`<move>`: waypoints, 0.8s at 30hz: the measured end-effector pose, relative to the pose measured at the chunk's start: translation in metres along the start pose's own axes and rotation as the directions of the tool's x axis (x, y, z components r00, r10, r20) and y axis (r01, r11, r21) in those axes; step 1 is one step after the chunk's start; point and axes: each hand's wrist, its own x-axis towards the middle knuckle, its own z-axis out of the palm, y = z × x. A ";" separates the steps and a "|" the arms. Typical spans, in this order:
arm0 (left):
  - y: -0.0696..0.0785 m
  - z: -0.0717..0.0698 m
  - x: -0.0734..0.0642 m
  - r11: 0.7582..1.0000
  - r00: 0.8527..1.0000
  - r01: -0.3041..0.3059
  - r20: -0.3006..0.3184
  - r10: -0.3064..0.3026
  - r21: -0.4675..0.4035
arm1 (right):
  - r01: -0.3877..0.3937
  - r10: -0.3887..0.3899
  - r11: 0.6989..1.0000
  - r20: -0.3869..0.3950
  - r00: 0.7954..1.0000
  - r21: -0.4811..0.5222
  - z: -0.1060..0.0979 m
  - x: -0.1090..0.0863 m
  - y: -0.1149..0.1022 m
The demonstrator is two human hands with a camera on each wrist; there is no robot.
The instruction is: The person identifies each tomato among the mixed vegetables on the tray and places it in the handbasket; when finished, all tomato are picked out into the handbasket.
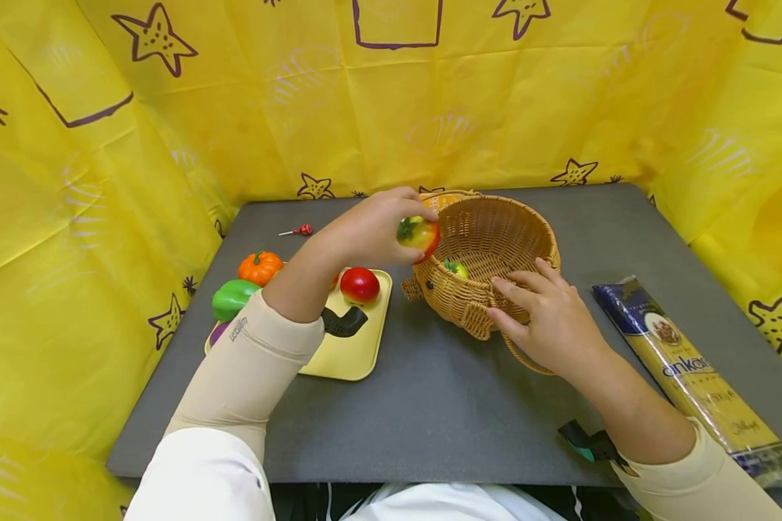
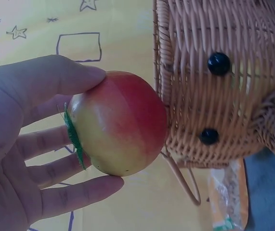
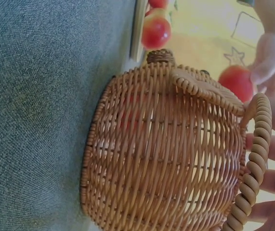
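Note:
My left hand (image 1: pixel 381 224) holds a red-and-yellow toy tomato (image 1: pixel 420 239) with a green leafy top, beside the left rim of a wicker basket (image 1: pixel 456 297). Thumb and fingers spread around the tomato in the left wrist view. The basket has dark bead eyes and a woven snout. Inside it lies a yellowish piece with a green top (image 1: pixel 457 268), partly hidden by the wall. My right hand (image 1: pixel 550 318) rests on the basket's near right rim, its fingers fairly straight. The coiled handle (image 3: pixel 257 154) crosses in front of those fingers in the right wrist view.
On the left, a pale yellow tray (image 1: pixel 348 365) bears a red round fruit (image 1: pixel 360 285), an orange pumpkin (image 1: pixel 261 268) and a green pepper (image 1: pixel 233 299), partly behind my left arm. A lollipop (image 1: pixel 305 229) lies behind. A long pasta packet (image 1: pixel 697 376) lies right.

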 end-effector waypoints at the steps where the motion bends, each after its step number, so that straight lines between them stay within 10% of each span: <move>1: 0.001 0.000 0.002 1.000 1.000 -0.004 -0.003 0.004 0.001 | 0.002 -0.002 1.000 -0.003 1.000 0.000 0.000 0.000 0.000; 24: 0.029 0.036 0.061 0.996 0.992 -0.014 0.125 0.003 0.084 | 0.014 -0.014 1.000 -0.030 0.999 0.000 0.001 -0.001 0.001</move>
